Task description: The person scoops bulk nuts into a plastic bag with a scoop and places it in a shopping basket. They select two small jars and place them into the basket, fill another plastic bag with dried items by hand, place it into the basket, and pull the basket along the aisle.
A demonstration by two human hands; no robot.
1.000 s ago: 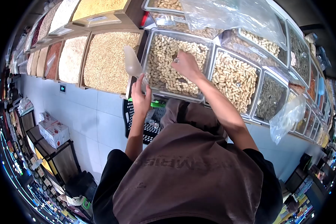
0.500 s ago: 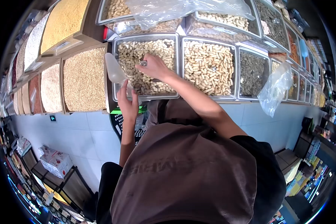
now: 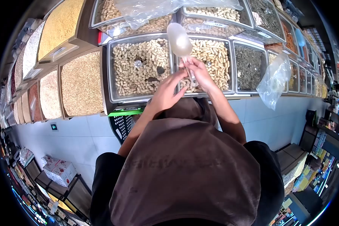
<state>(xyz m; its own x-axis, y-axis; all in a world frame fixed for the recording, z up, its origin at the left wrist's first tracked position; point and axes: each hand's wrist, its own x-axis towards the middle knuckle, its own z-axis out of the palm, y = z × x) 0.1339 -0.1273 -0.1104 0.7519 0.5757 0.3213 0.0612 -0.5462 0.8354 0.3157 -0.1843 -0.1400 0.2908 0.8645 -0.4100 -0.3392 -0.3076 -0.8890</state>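
A translucent plastic scoop [image 3: 179, 40] is raised over the divider between two peanut bins, its bowl pointing away from me. My right hand [image 3: 200, 74] is closed around its clear handle. Close beside it, my left hand [image 3: 167, 93] has its fingers stretched out and thumb apart; whether its fingertips touch the handle I cannot tell. Under the hands are the left bin of peanuts [image 3: 126, 81] and the right bin of peanuts [image 3: 220, 67]. A shiny clear knob [image 3: 138, 64] and a few dark patches show in the left bin.
Crumpled clear plastic [image 3: 147, 9] lies over the upper bins. A clear bag [image 3: 274, 81] hangs at the right by the sunflower seeds [image 3: 248, 66]. Grain bins [image 3: 81, 84] stand at the left. A green-rimmed black basket [image 3: 122, 124] is below the left bin.
The scoop has moved right from the left bin's edge, where my left hand was, into my right hand. My right hand has left the left bin's knob; my left hand has moved right.
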